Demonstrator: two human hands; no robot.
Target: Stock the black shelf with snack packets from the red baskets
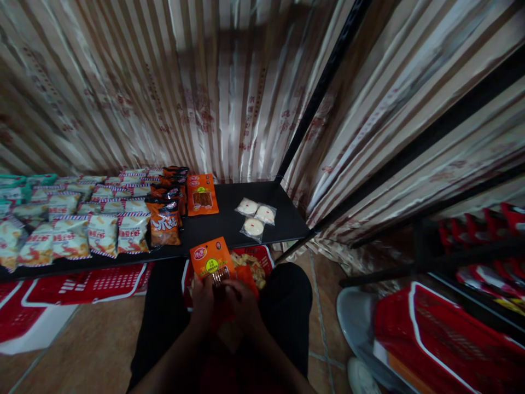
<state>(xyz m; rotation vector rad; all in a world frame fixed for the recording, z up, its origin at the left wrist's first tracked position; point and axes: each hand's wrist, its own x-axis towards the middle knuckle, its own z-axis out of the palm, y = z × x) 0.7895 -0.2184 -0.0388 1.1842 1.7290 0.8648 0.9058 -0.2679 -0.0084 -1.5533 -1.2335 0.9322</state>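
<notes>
My left hand grips the lower left part of an orange snack packet, which is tilted up in front of my lap. At the packet's lower right, my right hand has its fingers closed on the edge; the dim light hides their tips. A second orange piece of packaging shows just behind my right hand. Below both hands, a red basket between my knees holds several pale yellow snack packs. A similar orange packet lies flat on the black shelf ahead.
Rows of pale snack bags and darker orange bags fill the shelf's left side. Three round white items in clear wrap lie at right. Black shelf posts, a red basket and a grey tub stand to the right.
</notes>
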